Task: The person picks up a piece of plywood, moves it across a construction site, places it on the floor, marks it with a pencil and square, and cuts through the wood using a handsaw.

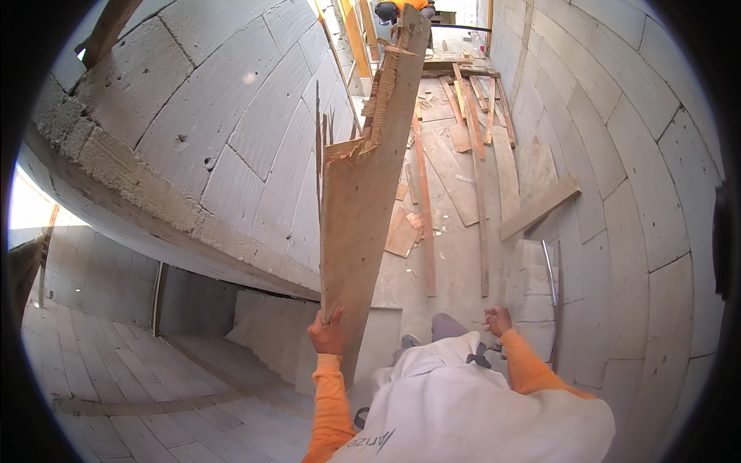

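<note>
My left hand point(327, 332) grips the edge of a long, broken piece of plywood point(356, 224) that stands tilted in front of me. The sheet's upper part is torn, with splintered layers and thin slivers along its left side. To the right of my body, my right hand point(497, 319) is held out with loosely bent fingers and nothing in it. It is closest to a stack of pale blocks point(534, 282), apart from it.
Several long timber strips point(425, 208) and plywood scraps point(401, 233) litter the passage floor. A plank point(540, 207) leans by the right block wall point(617, 162). A metal pipe point(549, 270) stands beside the block stack. At the far end is a person in orange point(413, 5).
</note>
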Demonstrator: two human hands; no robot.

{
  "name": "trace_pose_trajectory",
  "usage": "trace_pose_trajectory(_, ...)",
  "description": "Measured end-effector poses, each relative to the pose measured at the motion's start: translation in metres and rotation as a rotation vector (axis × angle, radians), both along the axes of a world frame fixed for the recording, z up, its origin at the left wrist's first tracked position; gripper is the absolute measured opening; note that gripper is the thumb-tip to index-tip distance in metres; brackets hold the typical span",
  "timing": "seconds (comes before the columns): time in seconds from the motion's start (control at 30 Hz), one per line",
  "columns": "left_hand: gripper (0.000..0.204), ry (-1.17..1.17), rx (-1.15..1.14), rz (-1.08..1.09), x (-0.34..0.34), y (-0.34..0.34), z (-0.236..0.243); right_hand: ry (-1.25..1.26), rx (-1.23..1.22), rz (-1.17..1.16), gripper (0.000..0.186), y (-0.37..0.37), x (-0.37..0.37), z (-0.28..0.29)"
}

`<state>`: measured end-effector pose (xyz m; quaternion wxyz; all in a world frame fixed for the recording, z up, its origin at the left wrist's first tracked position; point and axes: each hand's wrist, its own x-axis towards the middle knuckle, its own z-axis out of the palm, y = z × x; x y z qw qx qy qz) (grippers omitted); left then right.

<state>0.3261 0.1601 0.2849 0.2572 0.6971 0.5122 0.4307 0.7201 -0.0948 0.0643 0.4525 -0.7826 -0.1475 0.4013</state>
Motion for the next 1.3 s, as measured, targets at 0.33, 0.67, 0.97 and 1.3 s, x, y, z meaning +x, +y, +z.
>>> trace_pose_trajectory(0.33,0.041,-0.085,-0.078,0.218,-0.020,0.022,-0.009,0.598,-0.251,-0.387,0.036,-0.243,0.002,-0.170)
trace_pose_trajectory(0.67,0.041,-0.206,-0.051,0.233,-0.056,0.024,0.012,0.364,-0.350,-0.257,0.021,-0.160,-0.065,-0.112)
trace_pose_trajectory(0.97,0.037,-0.203,-0.120,0.237,-0.038,0.023,0.009,0.276,-0.233,-0.255,0.017,-0.133,-0.012,-0.061)
trace_pose_trajectory(1.3,0.030,0.011,-0.079,0.214,-0.001,0.037,0.068,0.348,-0.396,-0.278,0.020,-0.158,0.062,-0.042)
